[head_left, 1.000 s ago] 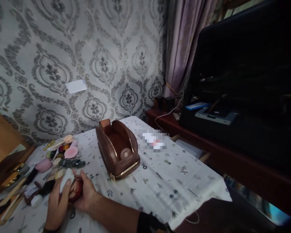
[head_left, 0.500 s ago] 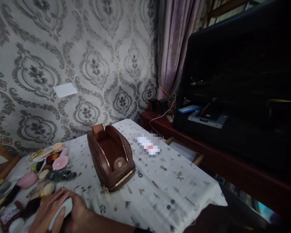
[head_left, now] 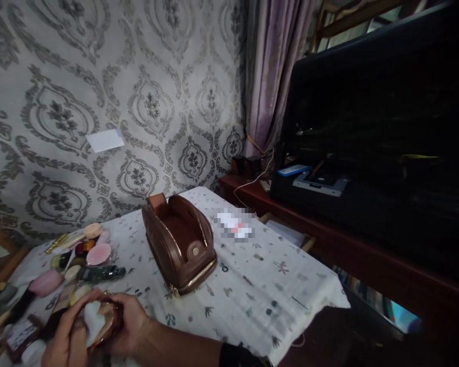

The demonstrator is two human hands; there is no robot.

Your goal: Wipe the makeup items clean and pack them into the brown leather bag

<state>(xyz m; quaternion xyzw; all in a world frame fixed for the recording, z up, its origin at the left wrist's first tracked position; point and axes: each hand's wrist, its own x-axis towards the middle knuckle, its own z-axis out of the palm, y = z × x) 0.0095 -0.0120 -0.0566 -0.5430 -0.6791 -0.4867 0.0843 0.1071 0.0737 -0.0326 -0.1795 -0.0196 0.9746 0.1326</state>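
The brown bag (head_left: 168, 250) stands upright on the patterned cloth (head_left: 248, 293), and I take it as the mark for all places. Its top is unzipped and spread apart, so the lining can be seen; this opening, at least, is done. In front of the bag and to its left, both hands are occupied with one shiny container (head_left: 107, 326), which has a reddish-gold colour. The right hand (head_left: 132, 321) is curved around it and supports it. The left hand (head_left: 67, 331) is narrow, with its fingers bent about a white piece (head_left: 94, 320) that lies against the container. Whether this piece is a cloth or a pad, I cannot tell.

In my judgement, the handling of the container is under way and not finished: both hands are on it, and it is not set down. How far the work on its surface has come, I cannot say, because the fingers cover much of it.

To the left of the bag, outside it, lie a dark green bottle (head_left: 101, 273), a round pink container (head_left: 98, 254) and a dark jar (head_left: 23, 339); neither hand holds them.
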